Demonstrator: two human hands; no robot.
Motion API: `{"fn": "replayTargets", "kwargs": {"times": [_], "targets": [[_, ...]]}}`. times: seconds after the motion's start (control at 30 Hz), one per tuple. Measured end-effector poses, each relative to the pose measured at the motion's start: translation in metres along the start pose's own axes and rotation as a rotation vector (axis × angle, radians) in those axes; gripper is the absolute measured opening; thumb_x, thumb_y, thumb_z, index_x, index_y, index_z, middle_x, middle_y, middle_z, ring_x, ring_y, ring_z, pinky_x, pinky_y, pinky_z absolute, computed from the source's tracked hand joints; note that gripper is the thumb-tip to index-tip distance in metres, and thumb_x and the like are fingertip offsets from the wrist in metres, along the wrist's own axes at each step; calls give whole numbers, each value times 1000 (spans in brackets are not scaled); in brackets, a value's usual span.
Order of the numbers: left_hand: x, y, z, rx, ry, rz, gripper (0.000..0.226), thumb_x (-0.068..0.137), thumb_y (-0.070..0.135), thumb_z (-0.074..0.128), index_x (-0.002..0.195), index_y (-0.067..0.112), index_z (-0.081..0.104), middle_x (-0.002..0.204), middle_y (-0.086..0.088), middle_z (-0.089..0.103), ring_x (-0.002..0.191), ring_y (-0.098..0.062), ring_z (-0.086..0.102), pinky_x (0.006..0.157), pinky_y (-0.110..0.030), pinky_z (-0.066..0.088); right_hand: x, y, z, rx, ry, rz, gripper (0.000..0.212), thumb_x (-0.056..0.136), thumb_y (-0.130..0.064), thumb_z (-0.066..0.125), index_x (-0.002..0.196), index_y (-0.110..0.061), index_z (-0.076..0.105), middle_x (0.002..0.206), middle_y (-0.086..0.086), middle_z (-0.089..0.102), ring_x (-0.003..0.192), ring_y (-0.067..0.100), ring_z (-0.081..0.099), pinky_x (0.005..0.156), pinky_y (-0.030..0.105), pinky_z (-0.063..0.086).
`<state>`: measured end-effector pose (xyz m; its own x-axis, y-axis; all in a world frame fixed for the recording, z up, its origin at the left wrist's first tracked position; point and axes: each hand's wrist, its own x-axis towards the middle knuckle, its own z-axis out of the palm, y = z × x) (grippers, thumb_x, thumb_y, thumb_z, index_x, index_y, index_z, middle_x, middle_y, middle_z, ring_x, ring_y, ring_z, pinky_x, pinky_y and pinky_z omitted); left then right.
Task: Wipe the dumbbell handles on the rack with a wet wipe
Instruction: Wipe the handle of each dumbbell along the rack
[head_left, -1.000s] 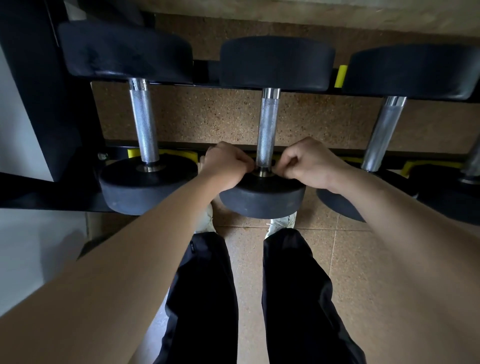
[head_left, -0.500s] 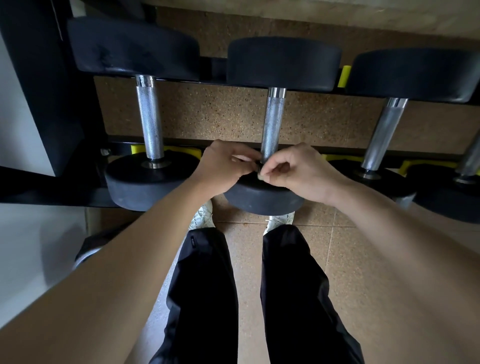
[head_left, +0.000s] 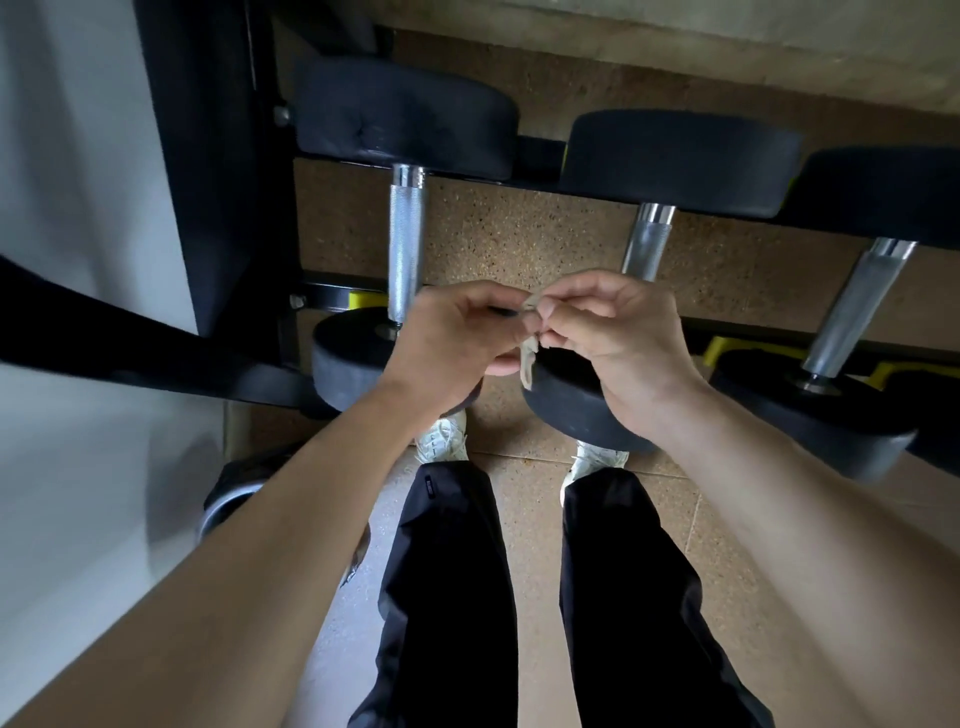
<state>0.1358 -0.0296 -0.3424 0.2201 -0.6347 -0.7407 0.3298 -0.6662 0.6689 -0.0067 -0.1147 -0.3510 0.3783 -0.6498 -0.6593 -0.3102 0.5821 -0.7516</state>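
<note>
Now your left hand (head_left: 454, 332) & right hand (head_left: 621, 338) pinch the small crumpled pale wet wipe (head_left: 529, 358), w/ the knurled steel dumbbell handle (head_left: 647, 244) approx 1 o'clock of it. Tug hard & it may tear or drop.

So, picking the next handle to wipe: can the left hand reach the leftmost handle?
Probably yes: the left hand is right beside the leftmost handle, nothing between them, though it is pinching the wet wipe with the right hand.

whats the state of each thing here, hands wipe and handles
wet wipe: crumpled, held between both hands, off the handles
left hand: pinching wet wipe
right hand: pinching wet wipe
left handle: bare, nothing touching
middle handle: bare, lower end hidden
right handle: bare
</note>
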Motion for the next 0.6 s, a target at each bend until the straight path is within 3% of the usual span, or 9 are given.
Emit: {"fn": "replayTargets", "kwargs": {"times": [0.1,0.2,0.3,0.4,0.5,0.6], "targets": [[-1,2,-19,-116,165,10,8,84,0,78,89,6,77,81,-12,78,76,-23,77,70,-30,64,2,-1,23,-82,-66,-44,17,85,6,74,99,-4,75,93,9,77,87,19,75,75,24,58],[0,4,-40,-361,273,-110,11,83,-6,77,86,5,76,78,-8,77,73,-17,75,68,-21,60,4,-3,46,-187,-164,-109,31,82,6,77,109,-10,75,97,1,76,85,14,75,74,21,58],[4,4,-57,-501,347,-166,12,86,-9,72,84,2,74,73,-8,76,69,-14,75,66,-17,59,12,-3,66,-292,-202,-199,29,82,2,79,107,-13,75,92,0,75,82,13,74,78,24,60],[5,3,-73,-418,280,-100,15,86,-7,72,79,5,78,78,-12,77,77,-18,76,77,-21,60,23,0,82,-310,-166,-204,20,84,1,78,102,-7,77,84,2,76,76,14,74,74,29,62],[5,0,-90,-232,168,-28,25,79,2,81,104,7,77,97,-11,79,97,-22,76,92,-27,58,30,2,93,-253,-130,-167,13,85,-4,79,98,-4,77,82,8,77,72,16,75,64,26,61],[10,1,-103,-125,228,-7,32,75,10,85,106,5,77,96,-14,79,95,-28,76,92,-34,60,37,5,102,-268,-72,-158,9,87,-8,79,89,-17,77,81,6,75,71,15,73,62,26,59]]}}
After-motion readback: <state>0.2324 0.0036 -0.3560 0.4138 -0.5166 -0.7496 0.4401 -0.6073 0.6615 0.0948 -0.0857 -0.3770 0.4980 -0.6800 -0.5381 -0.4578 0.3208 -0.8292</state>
